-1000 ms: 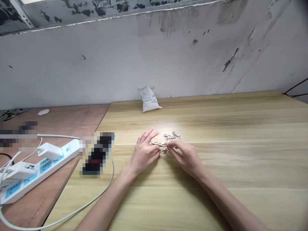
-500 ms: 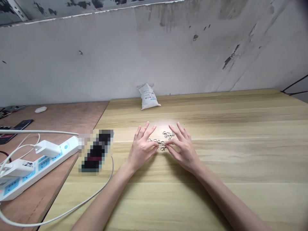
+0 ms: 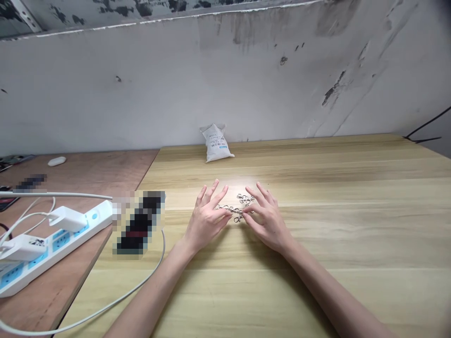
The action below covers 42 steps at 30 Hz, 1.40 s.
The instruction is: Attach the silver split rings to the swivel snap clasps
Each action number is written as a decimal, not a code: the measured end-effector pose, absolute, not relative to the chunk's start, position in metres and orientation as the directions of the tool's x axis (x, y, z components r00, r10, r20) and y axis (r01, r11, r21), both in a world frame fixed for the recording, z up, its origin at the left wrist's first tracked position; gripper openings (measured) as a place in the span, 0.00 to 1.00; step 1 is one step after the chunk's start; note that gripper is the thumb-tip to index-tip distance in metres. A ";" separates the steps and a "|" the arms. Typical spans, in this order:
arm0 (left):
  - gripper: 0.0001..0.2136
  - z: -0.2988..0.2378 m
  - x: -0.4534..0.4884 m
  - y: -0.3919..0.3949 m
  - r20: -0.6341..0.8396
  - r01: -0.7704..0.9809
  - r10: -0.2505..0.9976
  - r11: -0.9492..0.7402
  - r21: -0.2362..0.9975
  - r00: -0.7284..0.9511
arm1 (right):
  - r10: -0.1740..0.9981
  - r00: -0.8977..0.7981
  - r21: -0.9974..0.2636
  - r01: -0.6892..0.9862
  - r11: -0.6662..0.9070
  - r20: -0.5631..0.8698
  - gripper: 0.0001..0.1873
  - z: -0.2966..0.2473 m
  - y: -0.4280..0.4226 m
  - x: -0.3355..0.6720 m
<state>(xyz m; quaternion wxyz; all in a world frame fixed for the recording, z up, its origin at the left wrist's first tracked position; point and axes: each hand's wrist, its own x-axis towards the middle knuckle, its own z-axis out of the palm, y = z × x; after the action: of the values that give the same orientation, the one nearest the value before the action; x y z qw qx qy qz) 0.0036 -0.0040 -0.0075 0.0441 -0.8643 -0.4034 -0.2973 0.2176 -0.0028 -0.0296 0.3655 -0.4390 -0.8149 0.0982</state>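
Several small silvery metal clasps with rings (image 3: 244,198) lie in a cluster on the light wooden table, close to both hands. My left hand (image 3: 209,220) has thumb and index finger pinched at a metal clasp, with the other fingers raised and spread. Opposite it, my right hand (image 3: 266,218) pinches the other end of that clasp (image 3: 237,212) between thumb and index finger. Just below the fingertips lies a loose-looking clasp (image 3: 237,219). Whether it joins the one between my hands is too small to tell.
A white plastic pouch (image 3: 216,144) stands at the back near the wall. On the left are a blurred-out phone (image 3: 139,223), a white power strip (image 3: 59,244) with chargers, a white cable (image 3: 155,270) and a small white case (image 3: 57,161).
The view has shifted slightly. Both hands keep their pinch at nearly the same spot, with the right fingers slightly lower.
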 end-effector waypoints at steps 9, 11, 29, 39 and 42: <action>0.08 -0.006 0.006 -0.007 0.555 0.743 0.678 -0.652 0.151 0.482 | 0.772 -0.390 -0.492 0.605 0.626 0.502 0.06 -0.028 -0.003 0.217; 0.07 -0.006 0.008 -0.008 0.557 0.728 0.666 -0.668 0.150 0.496 | 0.786 -0.374 -0.501 0.617 0.607 0.492 0.06 -0.032 -0.002 0.217; 0.07 -0.004 0.006 -0.008 0.550 0.726 0.691 -0.656 0.206 0.469 | 0.776 -0.336 -0.556 0.552 0.621 0.533 0.06 -0.027 -0.003 0.216; 0.06 0.001 0.009 -0.012 0.553 0.688 0.725 -0.644 0.335 0.410 | 0.771 -0.378 -0.510 0.588 0.628 0.513 0.09 -0.026 -0.006 0.213; 0.05 0.002 0.012 -0.014 0.570 0.675 0.723 -0.645 0.358 0.389 | 0.755 -0.410 -0.483 0.589 0.648 0.512 0.09 -0.024 -0.010 0.206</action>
<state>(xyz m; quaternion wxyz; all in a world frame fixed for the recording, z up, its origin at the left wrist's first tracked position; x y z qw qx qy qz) 0.0116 -0.0140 0.0017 -0.0338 -0.8328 -0.4197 -0.3593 0.2062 -0.0102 -0.0238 0.3632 -0.4040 -0.8319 0.1137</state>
